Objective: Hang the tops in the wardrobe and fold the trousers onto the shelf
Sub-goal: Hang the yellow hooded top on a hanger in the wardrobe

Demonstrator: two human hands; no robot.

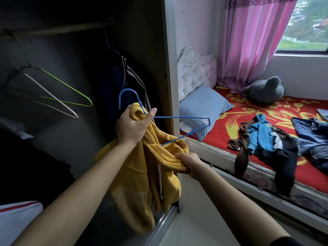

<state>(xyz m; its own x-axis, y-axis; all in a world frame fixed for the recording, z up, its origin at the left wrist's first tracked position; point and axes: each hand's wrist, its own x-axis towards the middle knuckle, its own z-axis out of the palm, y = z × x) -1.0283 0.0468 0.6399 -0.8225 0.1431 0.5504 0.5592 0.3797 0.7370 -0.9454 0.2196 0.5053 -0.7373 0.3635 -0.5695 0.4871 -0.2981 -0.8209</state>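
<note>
Left hand (pixel 132 126) grips yellow hoodie (pixel 142 183) and blue hanger (pixel 168 119); right hand (pixel 190 161) pinches the fabric below. Hoodie's half on, I'd say. Next, thread the other shoulder.

A grey plush toy (pixel 264 90) sits on a red-and-yellow bedcover (pixel 229 110) beneath a window (pixel 308 23) hung with a pink curtain (pixel 248 41). A light-blue pillow (pixel 204 107) leans against the white tufted headboard (pixel 195 71).

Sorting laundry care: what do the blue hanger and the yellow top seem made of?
The blue hanger looks like thin wire, probably metal under a smooth blue coating: slim, sharply bent outline. The yellow top looks like thick, matte knit, perhaps cotton fleece: it drapes in soft, heavy folds.
</note>
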